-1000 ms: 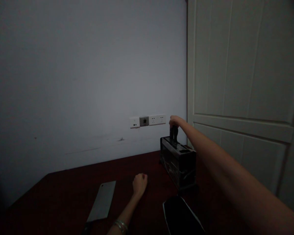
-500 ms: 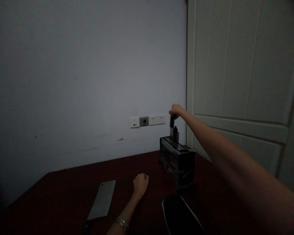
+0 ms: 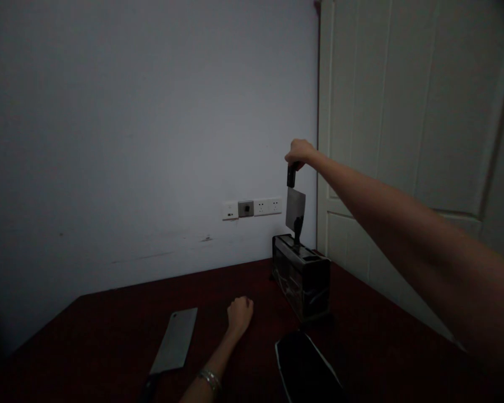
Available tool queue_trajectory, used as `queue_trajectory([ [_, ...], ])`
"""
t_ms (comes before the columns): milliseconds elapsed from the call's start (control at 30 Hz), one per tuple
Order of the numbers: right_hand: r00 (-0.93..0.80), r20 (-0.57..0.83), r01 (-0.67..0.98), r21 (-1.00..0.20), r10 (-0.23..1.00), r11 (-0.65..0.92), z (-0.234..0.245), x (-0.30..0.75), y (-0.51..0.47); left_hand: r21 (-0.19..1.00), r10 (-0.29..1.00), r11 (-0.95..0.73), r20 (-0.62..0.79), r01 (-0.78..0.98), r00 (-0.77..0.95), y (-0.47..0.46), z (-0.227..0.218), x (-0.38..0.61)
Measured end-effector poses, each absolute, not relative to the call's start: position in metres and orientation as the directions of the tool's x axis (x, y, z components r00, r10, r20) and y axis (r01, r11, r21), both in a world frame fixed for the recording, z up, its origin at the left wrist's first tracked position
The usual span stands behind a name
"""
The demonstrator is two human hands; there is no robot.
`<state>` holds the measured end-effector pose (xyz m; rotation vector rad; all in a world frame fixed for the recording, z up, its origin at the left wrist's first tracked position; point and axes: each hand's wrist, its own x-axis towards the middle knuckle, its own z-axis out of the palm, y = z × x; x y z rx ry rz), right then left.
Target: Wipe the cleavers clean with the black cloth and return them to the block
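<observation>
My right hand (image 3: 300,152) is raised above a dark knife block (image 3: 301,275) at the back of a dark red table (image 3: 109,336). It grips the black handle of a wide-bladed knife (image 3: 294,208), whose blade hangs down with its lower end still at the block's top. Another dark handle stands in the block just behind the blade. My left hand (image 3: 239,313) rests on the table as a closed fist, with a bracelet on the wrist. A cleaver (image 3: 174,341) lies flat on the table just left of that hand.
A black object with a pale edge (image 3: 304,366) lies near the table's front, below the knife block. White wall sockets (image 3: 254,207) sit on the wall behind. A pale panelled door (image 3: 403,112) stands at the right.
My right hand has risen steadily, drawing the knife up out of the block until most of the blade shows. My left fist and the cleaver have stayed put.
</observation>
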<state>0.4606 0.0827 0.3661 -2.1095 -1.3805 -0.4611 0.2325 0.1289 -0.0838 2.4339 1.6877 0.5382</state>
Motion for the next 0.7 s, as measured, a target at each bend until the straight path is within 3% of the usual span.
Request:
queue_trajectory([
  [200, 0.197, 0.767, 0.980, -0.144, 0.610, -0.135, 0.395, 0.443, 0.076, 0.374, 0.932, -0.360, 0.191, 0.855, 0.309, 0.124, -0.079, 0.232],
  [367, 0.114, 0.810, 0.992, -0.123, 0.575, -0.024, 0.393, 0.412, 0.062, 0.524, 0.947, -0.316, 0.121, 0.791, 0.298, 0.125, -0.069, 0.230],
  [500, -0.009, 0.831, 0.995, -0.050, 0.556, 0.090, 0.377, 0.384, 0.043, 0.713, 0.945, -0.235, 0.009, 0.660, 0.327, 0.132, -0.043, 0.220],
  [700, -0.183, 0.775, 0.983, 0.142, 0.605, 0.116, 0.315, 0.335, 0.014, 0.921, 0.923, -0.103, -0.053, 0.376, 0.381, 0.140, 0.031, 0.182],
])
